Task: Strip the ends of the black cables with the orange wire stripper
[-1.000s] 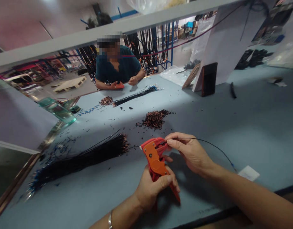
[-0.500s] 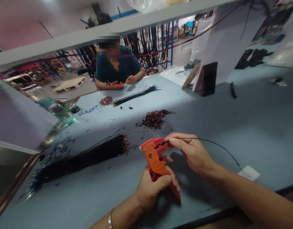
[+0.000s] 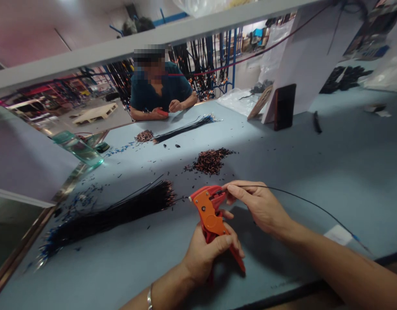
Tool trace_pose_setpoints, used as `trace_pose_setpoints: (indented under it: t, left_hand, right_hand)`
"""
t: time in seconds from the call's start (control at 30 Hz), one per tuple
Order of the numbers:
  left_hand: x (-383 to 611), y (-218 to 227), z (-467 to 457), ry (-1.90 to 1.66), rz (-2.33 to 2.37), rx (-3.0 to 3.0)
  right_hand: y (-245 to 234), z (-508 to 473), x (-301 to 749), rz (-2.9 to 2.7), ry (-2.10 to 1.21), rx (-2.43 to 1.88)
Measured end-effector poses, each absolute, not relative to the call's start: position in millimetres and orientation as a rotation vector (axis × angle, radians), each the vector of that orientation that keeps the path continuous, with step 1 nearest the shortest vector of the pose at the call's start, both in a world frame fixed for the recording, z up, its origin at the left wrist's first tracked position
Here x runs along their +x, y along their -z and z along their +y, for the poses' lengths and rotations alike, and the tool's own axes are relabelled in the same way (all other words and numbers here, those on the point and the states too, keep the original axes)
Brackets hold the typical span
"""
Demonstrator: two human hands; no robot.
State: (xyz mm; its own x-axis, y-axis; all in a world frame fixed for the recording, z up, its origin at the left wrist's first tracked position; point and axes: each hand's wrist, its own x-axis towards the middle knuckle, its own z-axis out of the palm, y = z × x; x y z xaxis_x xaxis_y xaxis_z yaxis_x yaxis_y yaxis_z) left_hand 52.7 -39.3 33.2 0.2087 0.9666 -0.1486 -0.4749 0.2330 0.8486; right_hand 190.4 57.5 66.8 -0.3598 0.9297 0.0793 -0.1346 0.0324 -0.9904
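Note:
My left hand (image 3: 211,254) is wrapped round the handles of an orange and red wire stripper (image 3: 208,211), its head tilted up and its jaws facing right. Between thumb and fingers, my right hand (image 3: 261,204) pinches a thin black wire (image 3: 301,192) whose near end reaches the stripper's jaws; whether the jaws grip it is too small to tell. The wire arcs off to the right and ends in a blue-sleeved tip above the table. Left of the stripper lies a thick bundle of black wires (image 3: 117,217) with copper ends towards it.
A heap of black and copper scraps (image 3: 213,161) lies beyond my hands. A white card (image 3: 338,235) is near my right forearm. A phone (image 3: 284,106) leans on a post; a green bottle (image 3: 77,148) stands left. Across the table (image 3: 353,172), a person holds something red.
The wire's free end has swung right and outward, past the white card, and its arc is longer and flatter. Both my hands and the stripper stay almost in place.

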Motion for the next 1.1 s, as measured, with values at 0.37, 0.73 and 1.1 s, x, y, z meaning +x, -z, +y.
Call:
trace_pose_setpoints:
  t: [0.37, 0.73, 1.1]
  left_hand:
    - [53.0, -32.2, -38.6, -1.152, 0.784, 0.781]
    - [52.3, -33.0, -38.5, -1.153, 0.793, 0.764]
    - [52.8, -33.5, -40.9, -1.134, 0.765, 0.793]
  right_hand:
    - [-61.1, 59.4, 190.2, -1.255, -1.59, -0.906]
    - [-63.8, 58.4, 192.5, -1.292, -1.615, -0.897]
    - [-66.8, 59.5, 193.1, -1.358, -1.585, -0.892]
